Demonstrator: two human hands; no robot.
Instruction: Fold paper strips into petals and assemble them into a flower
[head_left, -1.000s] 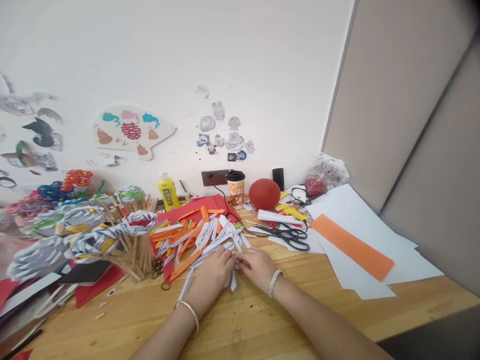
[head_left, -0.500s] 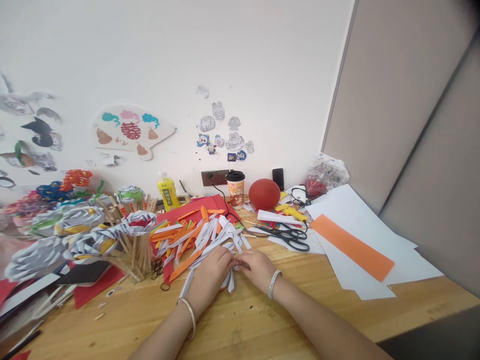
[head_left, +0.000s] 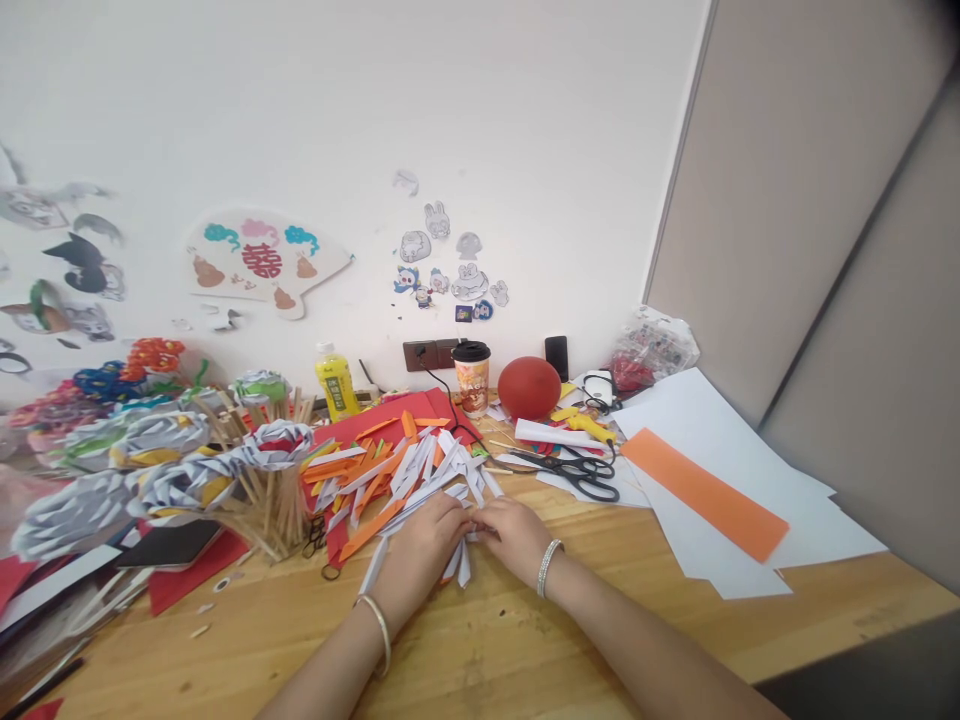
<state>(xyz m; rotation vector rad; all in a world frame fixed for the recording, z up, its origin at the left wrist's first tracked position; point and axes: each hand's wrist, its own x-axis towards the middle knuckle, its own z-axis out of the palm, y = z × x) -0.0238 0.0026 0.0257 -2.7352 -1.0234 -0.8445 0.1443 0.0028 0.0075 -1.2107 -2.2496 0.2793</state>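
My left hand [head_left: 427, 540] and my right hand [head_left: 517, 535] meet at the front of a pile of folded paper strips [head_left: 409, 465], fingertips close together. Both are closed in a pinch. White folded paper shows between and just below the fingers, but the fingers hide most of the piece they hold. White folded strips [head_left: 463, 570] with a bit of orange stick out under my hands. A bangle circles my left wrist, a sparkling bracelet my right.
Paper flowers on sticks [head_left: 274, 450] stand at left. Behind are a yellow bottle [head_left: 337, 384], a lidded cup [head_left: 472, 380] and a red balloon [head_left: 529, 388]. Black scissors [head_left: 589, 475] lie near a yellow glue gun [head_left: 591, 428]. An orange strip [head_left: 705, 495] rests on white sheets [head_left: 690, 555] at right.
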